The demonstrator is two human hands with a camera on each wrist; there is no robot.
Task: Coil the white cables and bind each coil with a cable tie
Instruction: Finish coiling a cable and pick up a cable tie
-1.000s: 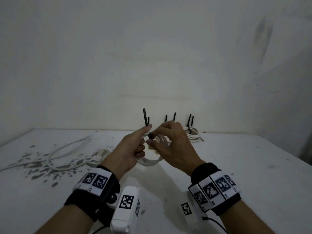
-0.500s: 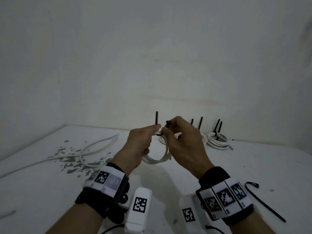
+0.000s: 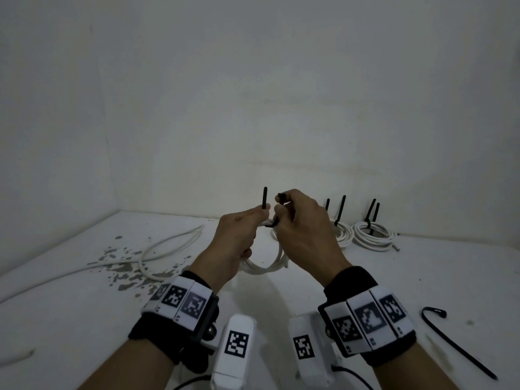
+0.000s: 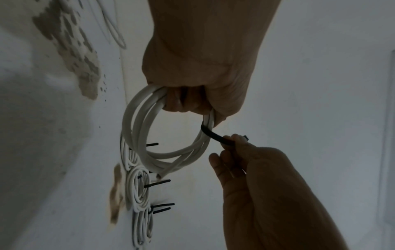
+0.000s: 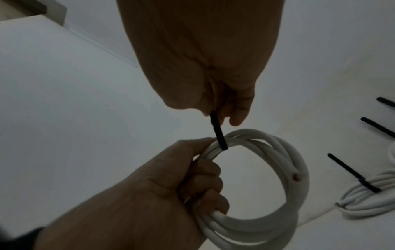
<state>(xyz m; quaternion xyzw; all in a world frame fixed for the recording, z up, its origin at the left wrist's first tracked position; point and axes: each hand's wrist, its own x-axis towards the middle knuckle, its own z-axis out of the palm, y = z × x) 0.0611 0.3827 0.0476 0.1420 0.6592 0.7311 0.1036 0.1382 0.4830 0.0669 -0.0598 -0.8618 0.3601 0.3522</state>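
Loose cable (image 3: 168, 246): lies uncoiled on the table (image 3: 70, 319) at far left, untouched; work yet to do.
Left hand (image 3: 233, 243): fingers curled round the white coil (image 4: 149, 152), thumb and forefinger pinching its top where the cable tie (image 4: 215, 135) crosses.
Coil position: held up off the table between the two hands, hanging below the left fist.
Right hand (image 3: 304, 235): pinches the head end of the tie just beside the coil; the tail end stands up above the left thumb.
Step in hand: judged to be binding; the strap is looped round the bundle, not yet closed.
Next move: tail needs threading through the head, then pulling snug.
Finished coils (image 3: 371, 235): tied, against the back wall.
Spare tie (image 3: 455, 342): on the table, far right.
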